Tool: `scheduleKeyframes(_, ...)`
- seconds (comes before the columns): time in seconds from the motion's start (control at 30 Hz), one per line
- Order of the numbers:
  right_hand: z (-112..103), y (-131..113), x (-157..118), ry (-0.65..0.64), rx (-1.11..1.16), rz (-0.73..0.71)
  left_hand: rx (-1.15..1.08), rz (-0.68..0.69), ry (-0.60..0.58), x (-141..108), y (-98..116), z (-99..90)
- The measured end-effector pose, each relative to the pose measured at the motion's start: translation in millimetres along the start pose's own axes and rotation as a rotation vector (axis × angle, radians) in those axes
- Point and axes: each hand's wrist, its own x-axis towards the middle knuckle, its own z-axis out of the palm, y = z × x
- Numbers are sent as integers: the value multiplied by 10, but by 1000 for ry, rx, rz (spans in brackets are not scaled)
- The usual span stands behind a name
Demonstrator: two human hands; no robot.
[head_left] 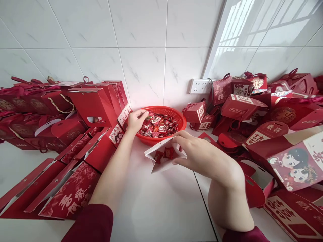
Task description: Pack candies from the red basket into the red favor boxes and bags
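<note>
My left hand [137, 121] is at the left rim of a red plastic basket [181, 117], its thumb and fingers closed on a red wrapped candy [150, 115]. Many more wrapped candies [160, 126] fill the basket. My right hand [193, 148] grips the side of a paper gift box [160, 147], its fingers over the edge. The box is tilted with its open top toward me, showing a white inside. A few red candies [168, 153] lie in it. It sits just in front of the basket, above the white table.
Open red boxes [75, 188] stand in rows at the left, with handled boxes [37, 104] behind them. A heap of red gift boxes [242, 107] covers the right side. A power strip [201, 86] is on the tiled wall [141, 67]. The white table [156, 208] has a dark seam.
</note>
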Motion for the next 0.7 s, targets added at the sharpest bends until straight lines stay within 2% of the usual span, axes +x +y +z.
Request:
scheduleKeyframes(0.1,4,24,-1,40,-17,14,-99,165,264,-128,496,-124)
scheduleKeyframes(0.13,5,29,-7,49,-20,10,-108,232,311,-209,694,-165)
scheduleKeyframes(0.2,9,35,-24,56,-19,-7,-82,374,299,-405,1078,-230)
scheduleKeyframes(0.27,15,34,-39,49,-10,-22,-7,410,202,-602,1380,-266)
scheduleKeyframes(0.37,12,19,-58,31,12,-33,214,428,-89,-803,1615,-285)
scheduleKeyframes(0.43,-1,0,-72,31,25,-47,390,411,-286,-856,1655,-288)
scheduleKeyframes(0.53,-24,-30,-96,42,35,-63,518,264,-481,-851,1633,-273)
scheduleKeyframes(0.63,-24,-45,-117,49,25,-53,467,132,-583,-822,1597,-253)
scheduleKeyframes(0.7,-13,-40,-126,47,9,-51,402,90,-598,-816,1592,-260)
